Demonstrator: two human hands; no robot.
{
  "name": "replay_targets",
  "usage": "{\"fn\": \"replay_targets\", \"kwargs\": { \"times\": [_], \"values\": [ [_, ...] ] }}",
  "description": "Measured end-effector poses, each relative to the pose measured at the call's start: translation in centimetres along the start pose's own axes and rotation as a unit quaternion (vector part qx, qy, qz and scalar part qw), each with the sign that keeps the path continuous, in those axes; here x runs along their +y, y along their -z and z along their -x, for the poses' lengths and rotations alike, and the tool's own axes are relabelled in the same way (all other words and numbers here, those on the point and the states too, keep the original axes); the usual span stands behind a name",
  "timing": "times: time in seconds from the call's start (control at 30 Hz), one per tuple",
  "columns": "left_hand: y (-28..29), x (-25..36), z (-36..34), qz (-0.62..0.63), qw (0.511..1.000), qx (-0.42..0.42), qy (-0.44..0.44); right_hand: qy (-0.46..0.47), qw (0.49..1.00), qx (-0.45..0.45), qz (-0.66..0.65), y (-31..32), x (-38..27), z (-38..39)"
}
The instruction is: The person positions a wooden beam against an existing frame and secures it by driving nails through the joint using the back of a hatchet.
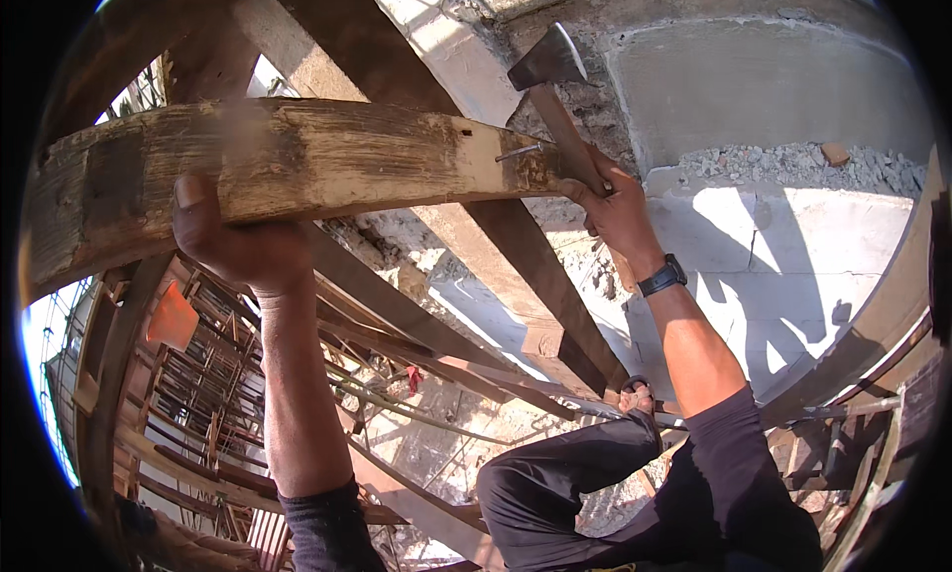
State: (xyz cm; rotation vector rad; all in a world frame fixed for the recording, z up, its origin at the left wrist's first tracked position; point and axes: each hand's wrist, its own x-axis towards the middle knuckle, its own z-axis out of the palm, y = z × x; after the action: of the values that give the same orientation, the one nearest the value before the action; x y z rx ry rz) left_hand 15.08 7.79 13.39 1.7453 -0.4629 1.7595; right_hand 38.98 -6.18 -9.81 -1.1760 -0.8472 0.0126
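A weathered wooden beam [377,154] spans the upper left and middle of the view. My left hand [243,240] is closed on its near lower edge, thumb up against the face, the other fingers hidden. A nail [519,152] sticks out of the beam near its right end. Beside that end, my right hand [623,213] is wrapped round the wooden handle of a hatchet [561,126]. Its dark, wide head [548,58] points up, toward the wall, with the handle upright and slightly tilted.
Thick timbers [496,265] cross diagonally under the beam. At right stands a pale block wall [793,235] with rubble [783,166] along a ledge. My foot [637,398] rests among the timbers. Far below at left lie scaffold poles [213,374] and an orange piece [173,316].
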Motion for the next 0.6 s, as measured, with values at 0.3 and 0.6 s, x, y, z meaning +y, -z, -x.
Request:
{"fn": "replay_targets", "kwargs": {
  "times": [0.3, 0.6],
  "values": [
    [0.1, -0.4, -0.1, 0.051, 0.994, 0.071, 0.061, -0.052, 0.980, 0.090, -0.170, -2.8, -5.6, 13.7],
    [0.5, -0.2, -0.1, 0.051, 0.994, 0.069, 0.065, 0.016, 0.958, 0.138, -0.253, -1.2, -9.0, 13.7]
  ]
}}
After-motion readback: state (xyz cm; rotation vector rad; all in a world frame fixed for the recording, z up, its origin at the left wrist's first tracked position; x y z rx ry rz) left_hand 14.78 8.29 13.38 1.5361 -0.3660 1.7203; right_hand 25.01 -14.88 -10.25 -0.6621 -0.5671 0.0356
